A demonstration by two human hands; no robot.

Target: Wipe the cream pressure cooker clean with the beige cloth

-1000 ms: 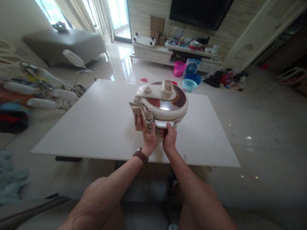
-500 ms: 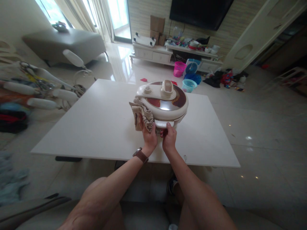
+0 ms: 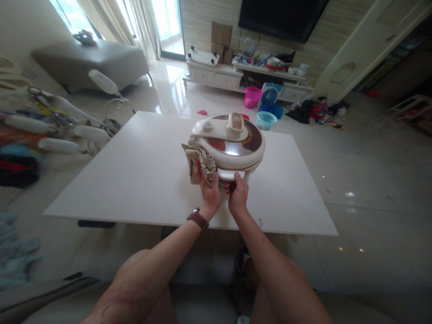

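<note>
white tabletop [image 3: 135,180] stretches wide either side of the cooker [image 3: 232,150], which sits back from the near edge [image 3: 135,221]; left hand [image 3: 211,194] clutches a beige cloth [image 3: 204,164] against it, right hand [image 3: 238,193] grips its front handle [image 3: 229,173].

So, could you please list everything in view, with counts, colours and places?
table: one, white, centre
lidded cooker: one, cream and brown, mid-table
cloth: one, beige, cooker's left
pink basket: one, pink, beyond table
pale-blue basket: one, pale blue, beyond table
cabinet: at least one, white, background
small items: uncounted, mixed, cabinet top
cardboard boxes: three, brown, behind cabinet drawers
television: one, black, background
bench: one, grey, back left
curtains: uncounted, cream, back left
watch: one, brown-strapped, left wrist
left hand: one, bare, at cloth
right hand: one, bare, on front handle
</note>
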